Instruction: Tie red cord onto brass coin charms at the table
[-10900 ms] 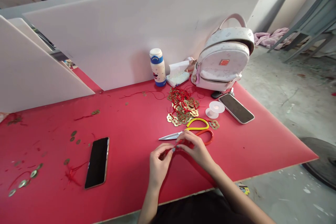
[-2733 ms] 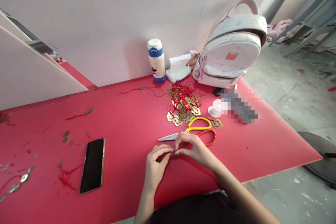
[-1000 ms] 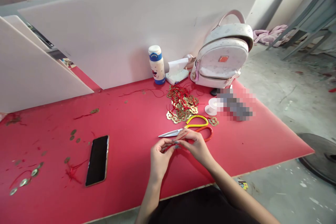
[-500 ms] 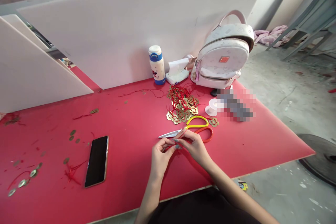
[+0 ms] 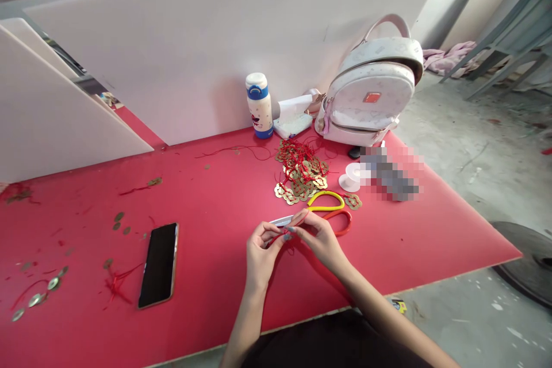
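Both my hands meet over the red table (image 5: 207, 276), pinching a thin red cord (image 5: 290, 251) that shows below the fingertips. My left hand (image 5: 264, 247) is closed, thumb against fingers, on one part of the cord. With thumb and forefinger together, my right hand (image 5: 317, 238) grips it a little to the right. Whatever else lies between the fingers is hidden. Just beyond my hands lie scissors (image 5: 326, 201) with one yellow and one red handle, their blades partly covered. Behind the scissors is a heap of brass coin charms (image 5: 302, 175) tied with red cord.
A phone (image 5: 158, 264) lies to the left, near loose coins (image 5: 35, 299) and cord scraps (image 5: 116, 286). A bottle (image 5: 259, 106), a white backpack (image 5: 368, 92) and a white spool (image 5: 351, 177) stand toward the back. White panels (image 5: 194, 57) border the far edge.
My fingers have shifted slightly apart at the tips, and a small loop of red cord now hangs below them. My left hand covers more of the scissor blades.
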Demonstrator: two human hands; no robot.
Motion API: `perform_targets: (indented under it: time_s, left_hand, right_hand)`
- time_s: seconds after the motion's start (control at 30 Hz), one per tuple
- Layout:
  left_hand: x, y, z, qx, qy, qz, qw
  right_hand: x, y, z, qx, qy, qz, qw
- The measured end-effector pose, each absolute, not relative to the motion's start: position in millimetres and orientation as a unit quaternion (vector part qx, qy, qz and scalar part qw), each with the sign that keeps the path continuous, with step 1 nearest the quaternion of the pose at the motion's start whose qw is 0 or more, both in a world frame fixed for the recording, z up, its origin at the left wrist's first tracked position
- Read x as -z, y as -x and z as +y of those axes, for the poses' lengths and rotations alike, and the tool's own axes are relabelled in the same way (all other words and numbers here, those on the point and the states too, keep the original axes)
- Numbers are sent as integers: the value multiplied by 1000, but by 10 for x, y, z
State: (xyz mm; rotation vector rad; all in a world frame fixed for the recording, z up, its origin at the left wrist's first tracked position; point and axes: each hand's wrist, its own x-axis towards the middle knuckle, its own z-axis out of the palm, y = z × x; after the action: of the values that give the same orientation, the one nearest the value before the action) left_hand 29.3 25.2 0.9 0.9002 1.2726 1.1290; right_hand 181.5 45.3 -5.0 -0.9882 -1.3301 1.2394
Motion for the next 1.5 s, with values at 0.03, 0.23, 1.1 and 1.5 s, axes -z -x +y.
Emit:
perform_targets:
  time_s: [0.03,0.23,1.1,1.5]
  left_hand:
    - [-10,-290,248,-480,-388,539,573]
    - [5,-291,250,-485,-410,522,569]
    - [-31,-183,176,-484,-491,563,457]
    - [-100,-117,114,-375,-646,609,266]
  right_hand:
    - [53,-1816,456,-517,409,-551,511]
    - [71,-1813,451,-526,409,-550,505]
    - [82,-1789,360,-585,436,-524,441]
    - [-164,-1930,335,-310,423,-794,307]
